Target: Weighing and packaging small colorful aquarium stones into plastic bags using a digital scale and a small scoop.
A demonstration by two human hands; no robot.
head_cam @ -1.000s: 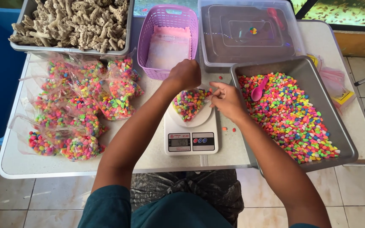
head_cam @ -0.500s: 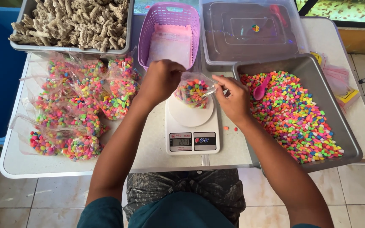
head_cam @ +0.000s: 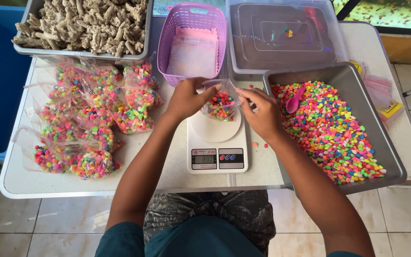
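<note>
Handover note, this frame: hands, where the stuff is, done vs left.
Left hand and right hand each pinch a top edge of a small clear bag of coloured pebbles, held just above the white scale.
Pink scoop lies in the grey tray of loose pebbles.
Done: filled bags piled on the table's left.
Left: this bag is unsealed; the tray holds plenty more pebbles.

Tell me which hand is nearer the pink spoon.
Right. The right hand sits just left of the pink spoon in the grey tray; the left hand is farther, beyond the bag.
</note>
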